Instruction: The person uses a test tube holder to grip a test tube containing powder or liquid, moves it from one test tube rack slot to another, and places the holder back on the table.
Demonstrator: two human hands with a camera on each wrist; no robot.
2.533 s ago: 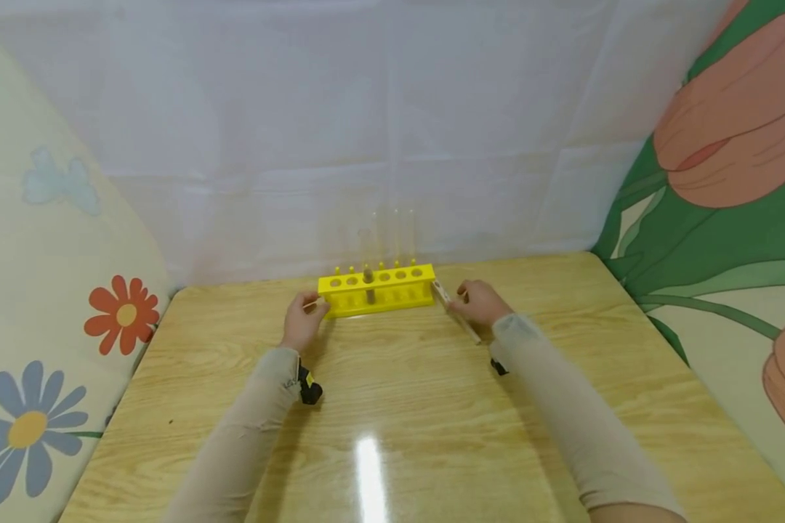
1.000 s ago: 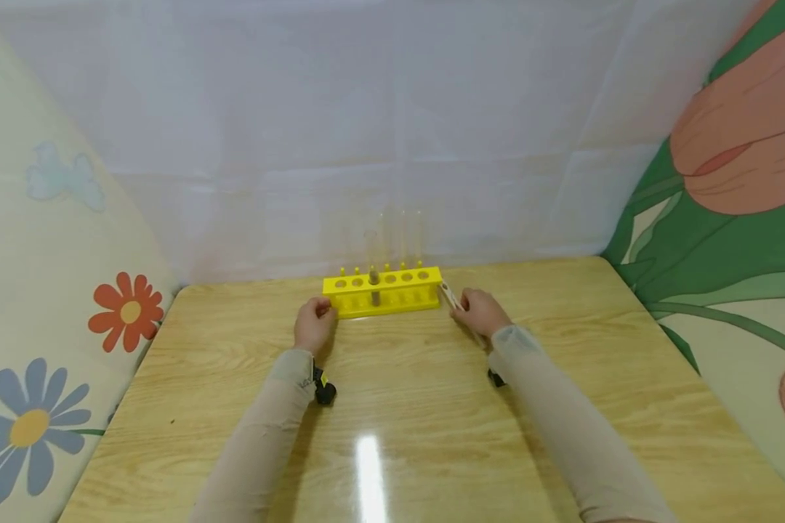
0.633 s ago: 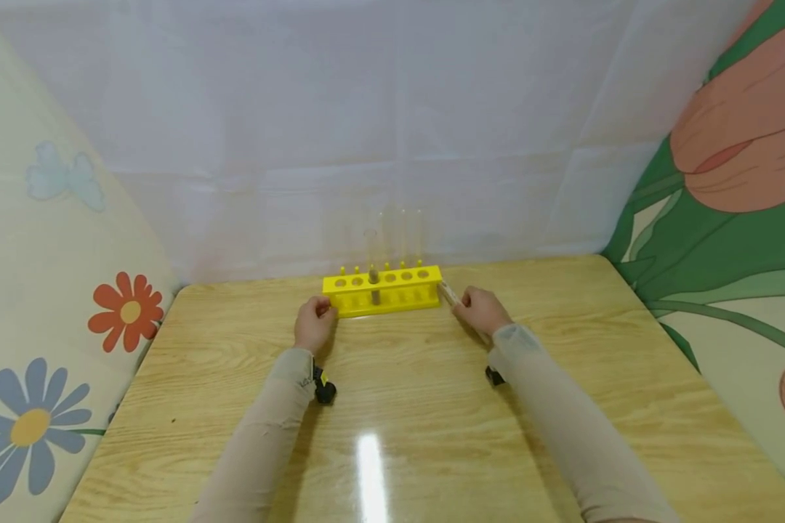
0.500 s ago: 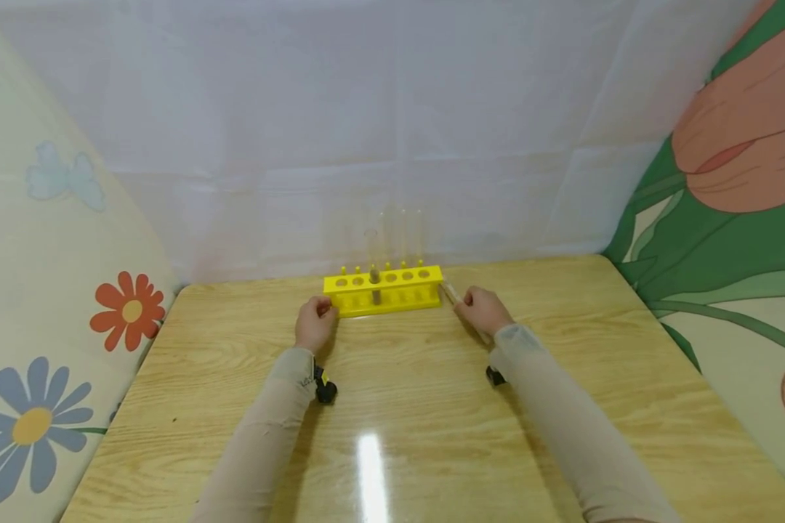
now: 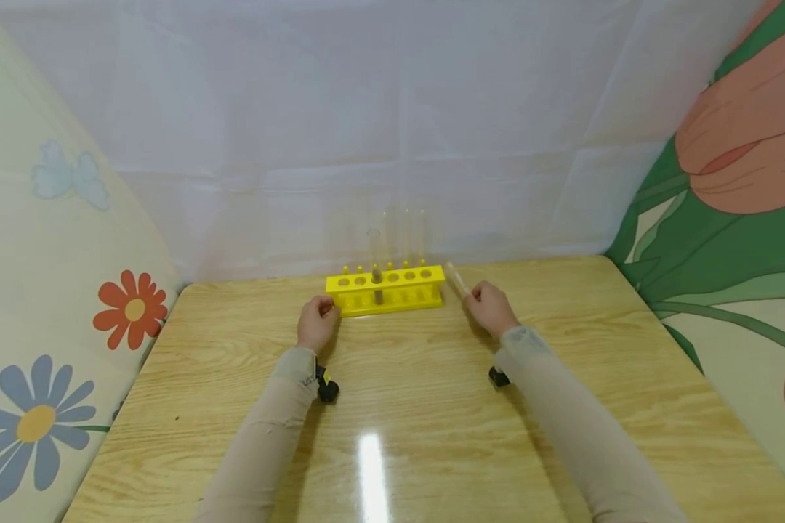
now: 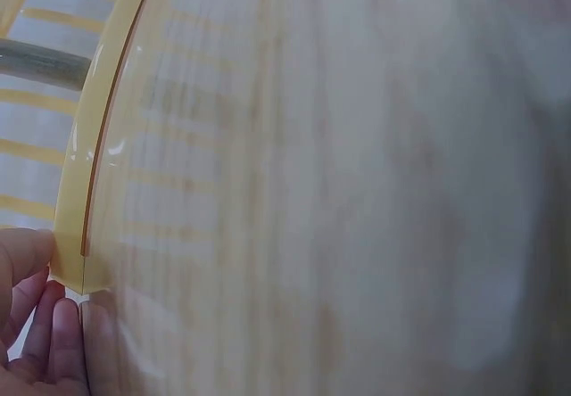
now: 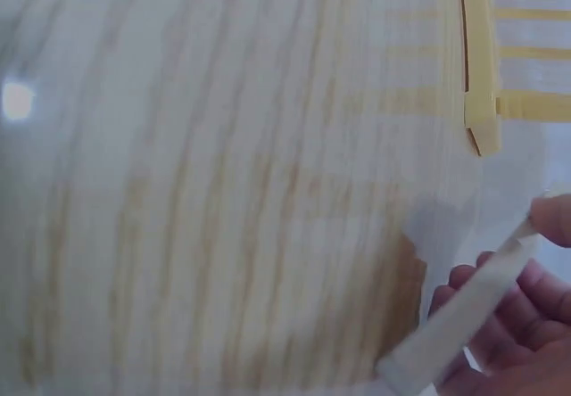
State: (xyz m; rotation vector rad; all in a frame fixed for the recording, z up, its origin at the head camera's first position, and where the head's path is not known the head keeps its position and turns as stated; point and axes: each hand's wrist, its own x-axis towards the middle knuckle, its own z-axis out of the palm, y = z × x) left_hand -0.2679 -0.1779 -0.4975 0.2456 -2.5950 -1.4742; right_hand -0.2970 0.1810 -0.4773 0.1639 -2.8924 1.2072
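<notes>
A yellow test tube rack stands on the table near the back wall. One test tube in it holds something dark grey; clear tubes rise faintly behind its top. My left hand is at the rack's left end, and the left wrist view shows thumb and fingers pinching its corner. To the right of the rack, my right hand grips a pale wooden test tube clamp. The clamp's far tip points up and left, apart from the rack. In the right wrist view, the clamp lies between thumb and curled fingers.
The wood-grain table reflects a bright strip of light in front. A white cloth hangs close behind the rack. Flower-printed cloths border both sides. Black wrist cameras sit under both wrists.
My left fingers, earlier spread at the rack's end, have closed on it. My right hand first took a fuller grip on the clamp, then raised it and turned its tip away from the rack.
</notes>
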